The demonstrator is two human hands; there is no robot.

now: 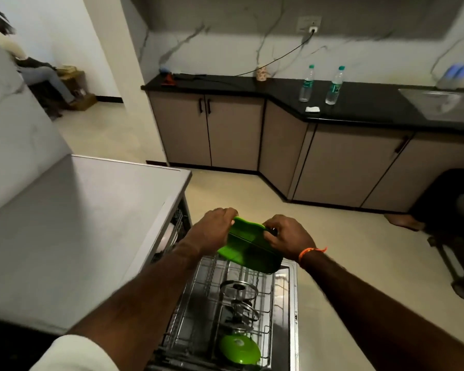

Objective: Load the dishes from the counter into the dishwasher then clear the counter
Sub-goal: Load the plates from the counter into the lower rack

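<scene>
- While both hands hold it above the far end of the pulled-out dishwasher rack [263,298], the green tray [248,247] sits tilted, divided side facing the camera.
- Left hand [212,231]: fingers curled over the tray's top-left edge, gripping it.
- Right hand [288,236]: fingers pinch the tray's top-right edge; orange thread on wrist.
- Rack holds two metal lids [239,287] upright, w/ a green round lid [240,348] nearest the camera.
- Grey surface [78,223] left of the rack, over the dishwasher.
- Far black surface [359,103]: two water bottles [306,84], a cup [262,73], a cable.
</scene>
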